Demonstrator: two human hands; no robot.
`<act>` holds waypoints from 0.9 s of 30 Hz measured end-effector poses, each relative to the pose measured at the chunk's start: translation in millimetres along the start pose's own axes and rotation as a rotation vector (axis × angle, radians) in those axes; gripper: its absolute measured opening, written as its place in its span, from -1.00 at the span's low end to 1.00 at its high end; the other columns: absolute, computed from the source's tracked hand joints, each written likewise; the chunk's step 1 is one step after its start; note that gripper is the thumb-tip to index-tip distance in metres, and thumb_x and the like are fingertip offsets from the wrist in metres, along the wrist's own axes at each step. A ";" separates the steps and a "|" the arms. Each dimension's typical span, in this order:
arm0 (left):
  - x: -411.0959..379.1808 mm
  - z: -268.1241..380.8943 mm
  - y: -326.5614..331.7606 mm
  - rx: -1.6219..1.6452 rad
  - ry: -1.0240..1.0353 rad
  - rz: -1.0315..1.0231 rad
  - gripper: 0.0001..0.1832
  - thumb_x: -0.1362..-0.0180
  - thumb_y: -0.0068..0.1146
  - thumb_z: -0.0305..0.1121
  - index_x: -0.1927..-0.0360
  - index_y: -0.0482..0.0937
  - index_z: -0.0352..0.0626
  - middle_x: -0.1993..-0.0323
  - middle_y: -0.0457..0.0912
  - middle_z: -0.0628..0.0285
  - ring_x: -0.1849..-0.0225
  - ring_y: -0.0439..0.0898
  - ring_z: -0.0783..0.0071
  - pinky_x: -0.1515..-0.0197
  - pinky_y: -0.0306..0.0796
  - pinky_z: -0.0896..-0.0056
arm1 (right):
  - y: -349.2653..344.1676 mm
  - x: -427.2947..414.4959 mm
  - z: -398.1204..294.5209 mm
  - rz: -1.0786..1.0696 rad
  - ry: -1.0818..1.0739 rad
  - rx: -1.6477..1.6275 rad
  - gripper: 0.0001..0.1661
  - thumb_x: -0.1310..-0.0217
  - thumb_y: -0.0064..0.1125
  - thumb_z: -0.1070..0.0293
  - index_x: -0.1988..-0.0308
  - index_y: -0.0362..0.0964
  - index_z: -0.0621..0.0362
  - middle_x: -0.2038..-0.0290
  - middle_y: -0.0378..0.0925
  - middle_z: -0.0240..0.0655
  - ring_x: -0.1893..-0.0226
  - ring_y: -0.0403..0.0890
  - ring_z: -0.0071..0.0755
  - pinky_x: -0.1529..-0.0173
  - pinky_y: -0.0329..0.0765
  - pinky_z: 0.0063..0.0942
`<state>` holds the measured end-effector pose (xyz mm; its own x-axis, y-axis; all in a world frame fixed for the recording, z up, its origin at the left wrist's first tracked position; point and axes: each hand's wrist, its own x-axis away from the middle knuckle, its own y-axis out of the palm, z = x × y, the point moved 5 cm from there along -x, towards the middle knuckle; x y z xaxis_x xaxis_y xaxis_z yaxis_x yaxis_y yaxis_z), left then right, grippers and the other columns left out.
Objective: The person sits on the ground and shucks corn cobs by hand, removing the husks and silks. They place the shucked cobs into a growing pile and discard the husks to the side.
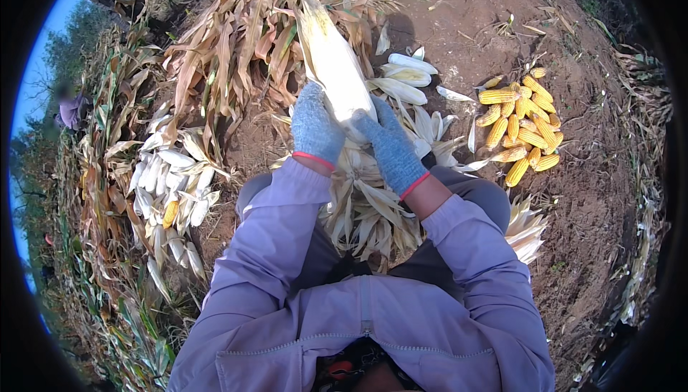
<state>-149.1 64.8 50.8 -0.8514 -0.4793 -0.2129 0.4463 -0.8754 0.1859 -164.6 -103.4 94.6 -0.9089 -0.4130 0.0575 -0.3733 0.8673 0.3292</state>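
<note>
An ear of corn in its pale husk (pixel 336 64) is held up in front of me, its tip pointing away and its base towards my body. My left hand (pixel 317 123), in a blue-grey knit glove with a red cuff edge, grips the ear's left side near the base. From the right, my right hand (pixel 392 145) in a matching glove also holds the base, its fingers against the husk. Whatever kernels are inside are hidden by the husk. Loose stripped husks (pixel 371 209) lie below my hands, between my legs.
Husked yellow corn cobs (pixel 521 123) form a pile on the soil at right. Several ears in husk (pixel 406 75) lie ahead; a larger heap of white-husked ears (pixel 172 177) is at left. Dry corn stalks (pixel 242 42) lie at upper left. Another person (pixel 72 110) is far left.
</note>
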 end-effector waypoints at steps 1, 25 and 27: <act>0.3 1.3 -0.5 -0.047 0.029 0.007 -0.60 0.05 0.29 -0.47 0.10 0.52 -0.35 0.14 0.58 -0.16 0.02 0.57 -0.11 -0.08 0.43 0.06 | 0.0 0.6 -0.4 0.010 0.003 -0.002 -0.41 -0.37 0.16 0.29 -0.28 0.23 0.25 -0.07 0.47 -0.16 -0.02 0.51 -0.40 -0.09 0.51 -0.45; 9.2 65.9 5.3 0.950 -0.332 -0.012 -0.77 -0.46 -0.13 -0.34 0.01 0.51 -0.23 0.23 0.57 0.22 0.24 0.59 0.34 0.14 0.55 0.25 | -40.8 -30.0 4.8 0.159 0.080 -0.883 -0.45 -0.39 0.13 0.02 -0.22 0.24 -0.02 -0.07 0.42 -0.30 -0.09 0.47 -0.24 -0.15 0.47 -0.13; 20.0 86.3 12.8 0.182 -0.041 -0.167 -0.86 -0.38 0.00 -0.38 0.10 0.48 -0.21 0.31 0.55 0.17 0.31 0.56 0.28 0.27 0.48 0.27 | -50.3 -37.8 9.4 0.162 -0.005 -0.885 -0.47 -0.40 0.13 0.03 -0.22 0.24 -0.02 -0.06 0.42 -0.31 -0.09 0.47 -0.24 -0.14 0.48 -0.14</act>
<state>-184.2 49.5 131.7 -0.9212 -0.3228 -0.2171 0.2446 -0.9147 0.3218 -113.2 -128.8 67.1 -0.9395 -0.3013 0.1630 0.0375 0.3825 0.9232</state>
